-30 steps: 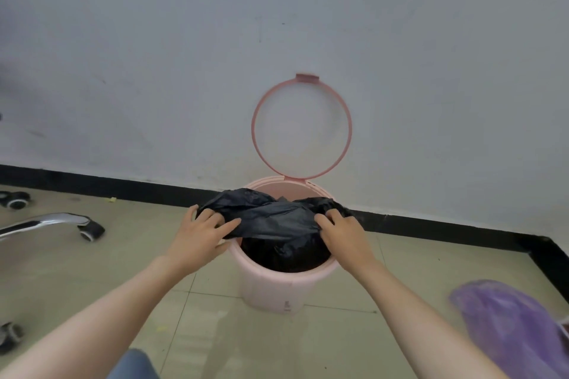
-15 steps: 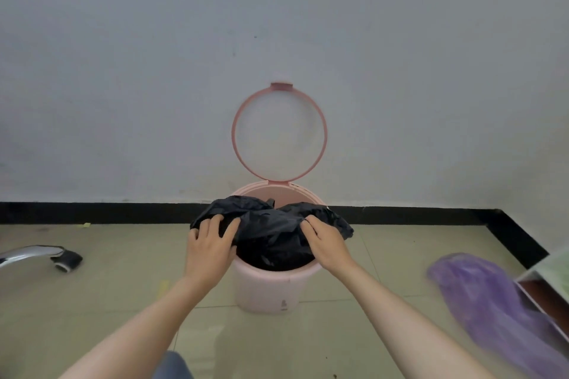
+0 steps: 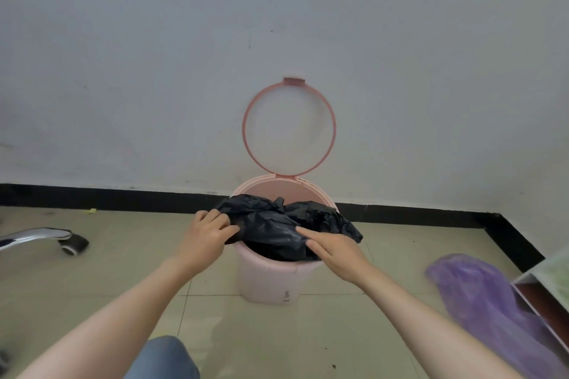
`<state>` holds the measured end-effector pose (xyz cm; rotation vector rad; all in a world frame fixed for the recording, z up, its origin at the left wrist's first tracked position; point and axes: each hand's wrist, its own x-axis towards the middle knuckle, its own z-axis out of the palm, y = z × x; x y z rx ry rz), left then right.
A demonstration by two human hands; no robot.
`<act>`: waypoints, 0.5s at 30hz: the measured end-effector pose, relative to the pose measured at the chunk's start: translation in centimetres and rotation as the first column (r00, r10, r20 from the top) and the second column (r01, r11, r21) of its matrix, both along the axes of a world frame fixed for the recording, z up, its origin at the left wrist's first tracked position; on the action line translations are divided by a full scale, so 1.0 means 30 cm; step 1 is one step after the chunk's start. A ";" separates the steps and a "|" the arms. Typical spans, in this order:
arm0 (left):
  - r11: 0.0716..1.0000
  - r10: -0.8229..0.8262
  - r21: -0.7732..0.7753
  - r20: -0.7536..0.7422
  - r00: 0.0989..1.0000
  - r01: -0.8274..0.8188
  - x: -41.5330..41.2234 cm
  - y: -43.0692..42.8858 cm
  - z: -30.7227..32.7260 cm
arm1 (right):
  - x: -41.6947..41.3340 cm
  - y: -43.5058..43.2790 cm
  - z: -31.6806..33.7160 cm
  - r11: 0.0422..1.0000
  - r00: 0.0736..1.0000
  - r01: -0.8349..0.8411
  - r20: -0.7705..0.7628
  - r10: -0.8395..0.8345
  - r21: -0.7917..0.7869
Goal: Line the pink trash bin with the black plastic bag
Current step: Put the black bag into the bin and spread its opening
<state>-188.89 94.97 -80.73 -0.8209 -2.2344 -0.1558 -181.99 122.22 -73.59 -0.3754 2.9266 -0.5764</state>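
1. No text, brand, number or sign can be read anywhere in the head view.
2. The pink trash bin (image 3: 271, 281) carries one small dark mark (image 3: 286, 295) low on its front wall (too small and blurred to tell whether it is letters, a logo or a moulded symbol).

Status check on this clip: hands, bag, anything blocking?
Left hand gripping bag edge; right hand flat on it. Bag bunched over bin mouth, not spread. Ring up; nothing blocking.
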 end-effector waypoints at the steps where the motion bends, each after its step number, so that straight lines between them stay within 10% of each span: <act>1: 1.000 -0.013 -0.020 0.026 1.000 0.014 0.008 -0.009 0.005 | 0.003 0.002 -0.007 0.999 1.000 -0.007 0.005 0.007 0.035; 6: 0.976 0.144 -0.196 0.228 0.963 -0.100 0.093 0.080 0.009 | -0.001 -0.060 -0.021 0.988 0.999 0.025 -0.020 -0.028 -0.155; 15: 0.973 0.105 0.180 0.214 0.971 -0.144 0.091 0.180 0.007 | -0.004 -0.042 -0.005 0.998 0.983 -0.041 -0.175 0.051 0.057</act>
